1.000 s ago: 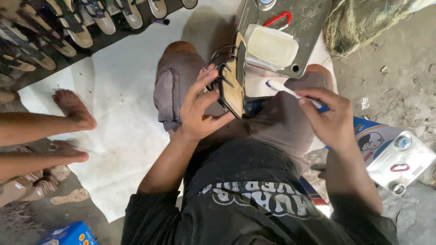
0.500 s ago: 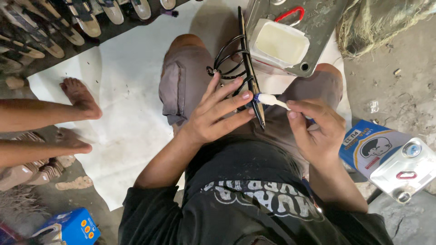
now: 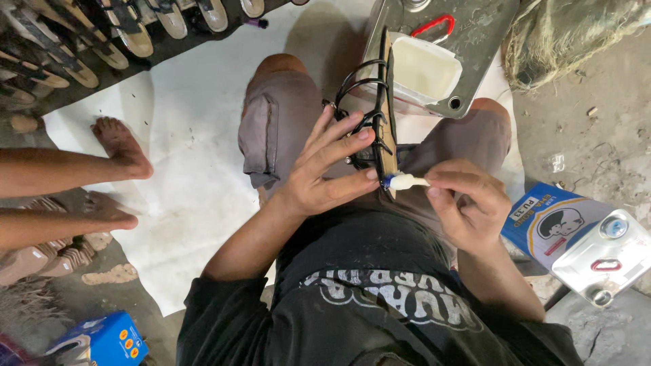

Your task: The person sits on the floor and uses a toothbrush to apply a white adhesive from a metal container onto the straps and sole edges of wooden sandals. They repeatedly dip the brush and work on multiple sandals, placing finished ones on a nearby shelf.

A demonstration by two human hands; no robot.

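Observation:
I sit on the ground with a sandal [image 3: 384,115] held edge-up over my lap; it has a tan sole and black straps. My left hand [image 3: 325,163] grips it from the left, fingers spread over the straps. My right hand [image 3: 468,203] holds a small brush [image 3: 407,181] with a blue ferrule and a glue-coated white tip, which touches the sandal's near end. Beyond the sandal a cut white plastic tub [image 3: 422,71] of whitish glue rests on a flat metal can [image 3: 468,41].
Another person's bare feet [image 3: 122,149] rest on the white sheet [image 3: 196,169] at left. Rows of sandals [image 3: 102,34] lie at top left. A blue-labelled metal can [image 3: 583,244] lies at right, a blue box [image 3: 102,339] at bottom left, sacking [image 3: 569,41] at top right.
My right hand has brought the brush from out at the right in to the sandal's near end. The sandal has been turned more edge-on and upright.

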